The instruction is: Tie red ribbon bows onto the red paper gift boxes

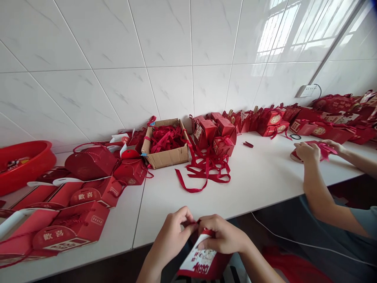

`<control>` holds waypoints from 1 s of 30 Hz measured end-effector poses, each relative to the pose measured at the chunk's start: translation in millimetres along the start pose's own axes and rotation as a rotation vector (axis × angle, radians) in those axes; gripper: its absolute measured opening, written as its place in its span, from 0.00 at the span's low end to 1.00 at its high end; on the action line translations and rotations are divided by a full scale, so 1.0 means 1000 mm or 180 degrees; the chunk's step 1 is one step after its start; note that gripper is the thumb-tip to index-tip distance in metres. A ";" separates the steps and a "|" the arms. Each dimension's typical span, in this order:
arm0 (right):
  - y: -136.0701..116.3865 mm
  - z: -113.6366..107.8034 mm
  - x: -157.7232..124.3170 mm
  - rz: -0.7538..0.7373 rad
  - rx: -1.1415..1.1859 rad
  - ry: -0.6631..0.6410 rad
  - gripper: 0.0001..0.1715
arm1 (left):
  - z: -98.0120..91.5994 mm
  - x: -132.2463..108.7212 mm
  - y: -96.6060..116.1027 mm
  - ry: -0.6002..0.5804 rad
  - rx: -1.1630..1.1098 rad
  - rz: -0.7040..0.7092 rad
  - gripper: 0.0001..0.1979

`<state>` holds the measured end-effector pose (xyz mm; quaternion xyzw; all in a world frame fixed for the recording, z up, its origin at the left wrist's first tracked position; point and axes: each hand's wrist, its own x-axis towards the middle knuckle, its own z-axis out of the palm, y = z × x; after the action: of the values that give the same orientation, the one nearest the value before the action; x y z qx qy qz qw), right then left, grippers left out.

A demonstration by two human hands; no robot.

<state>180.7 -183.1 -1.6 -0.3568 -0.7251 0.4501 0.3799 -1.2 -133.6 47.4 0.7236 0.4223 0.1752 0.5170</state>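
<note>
Below the table's front edge, a red gift box (203, 259) with a white printed front panel is tilted in my right hand (222, 236). The right thumb presses on the panel while the fingers wrap over the top edge. My left hand (176, 232) is closed in a pinch at the box's top, right beside the right fingertips. A small bit of red shows between the two hands, but what the left fingers hold is hidden. Loose red ribbons (209, 173) lie on the white table beyond my hands.
A cardboard box (167, 159) of ribbons stands near the wall. Red boxes (79, 224) fill the left side, beside a red basin (25, 163). Finished-looking boxes (216, 131) line the back. Dark red snips (247, 144) lie there. At right, a co-worker's hands (309, 151) hold a ribboned box.
</note>
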 end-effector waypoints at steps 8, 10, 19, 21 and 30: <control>-0.019 -0.002 -0.005 -0.0114 -0.0001 0.0209 0.16 | -0.002 -0.005 0.013 0.0527 0.0263 0.0608 0.04; -0.022 -0.001 -0.007 -0.0186 -0.0018 0.0266 0.15 | 0.001 -0.006 0.011 0.0552 0.0324 0.0832 0.04; -0.028 0.000 -0.010 -0.0330 -0.0080 0.0360 0.14 | 0.001 -0.009 0.011 0.0362 0.0116 0.1036 0.02; -0.027 0.002 -0.010 -0.0330 -0.0083 0.0352 0.13 | 0.000 -0.009 0.011 0.0202 0.0075 0.0922 0.04; -0.031 0.000 -0.011 -0.0237 0.0261 0.0426 0.12 | 0.002 -0.008 0.003 0.0869 -0.0307 0.0955 0.04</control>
<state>180.3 -202.9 24.2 -0.3431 -0.6918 0.4400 0.4583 -3.0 -141.8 51.1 0.7223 0.3672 0.3667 0.4572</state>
